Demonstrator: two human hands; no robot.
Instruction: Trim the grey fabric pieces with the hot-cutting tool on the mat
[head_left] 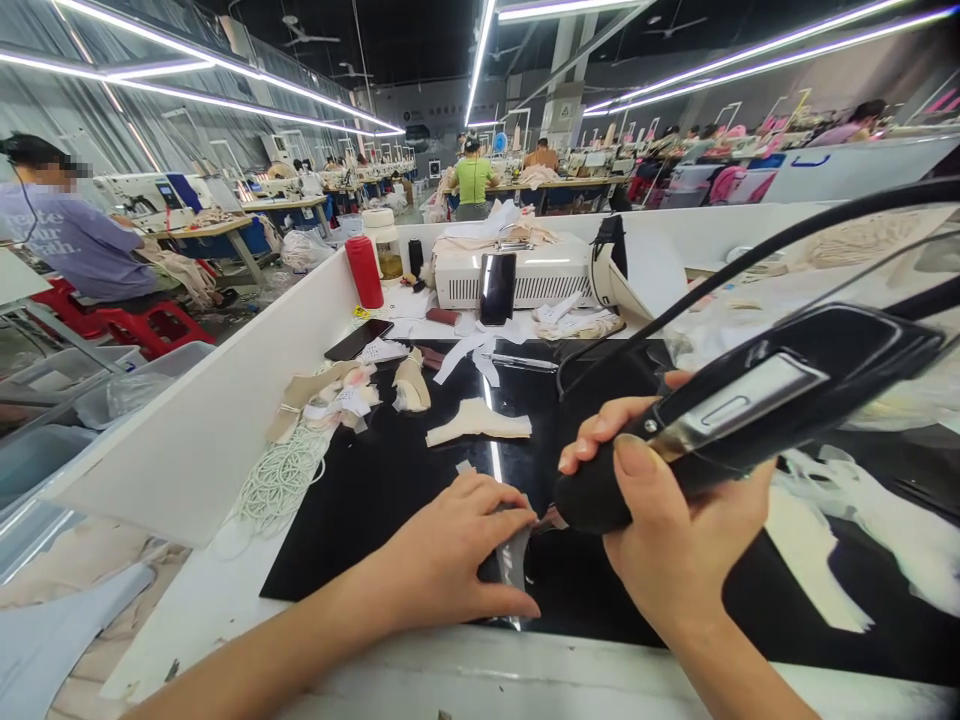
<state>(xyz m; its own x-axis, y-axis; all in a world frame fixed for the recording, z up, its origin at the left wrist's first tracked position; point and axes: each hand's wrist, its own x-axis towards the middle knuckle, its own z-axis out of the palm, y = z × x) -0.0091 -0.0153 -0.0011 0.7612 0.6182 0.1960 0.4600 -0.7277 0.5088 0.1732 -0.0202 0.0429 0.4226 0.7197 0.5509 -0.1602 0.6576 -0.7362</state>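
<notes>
My right hand (660,520) is closed around the handle of a black corded hand tool (757,405) with a silver panel, its blunt front end pointing down-left at the black mat (375,480). My left hand (457,550) lies on the mat just left of the tool's tip, its thumb and fingers pinching a small dark fabric piece (516,555). A beige cut fabric piece (480,422) lies a little further back on the mat.
Beige fabric pieces and labels (337,395) and a coil of white cord (281,480) lie at the mat's left. Behind stand a red bottle (364,271), two phones (497,288) and a white machine (536,272). A white divider (225,400) borders the left. Other workers sit at distant tables.
</notes>
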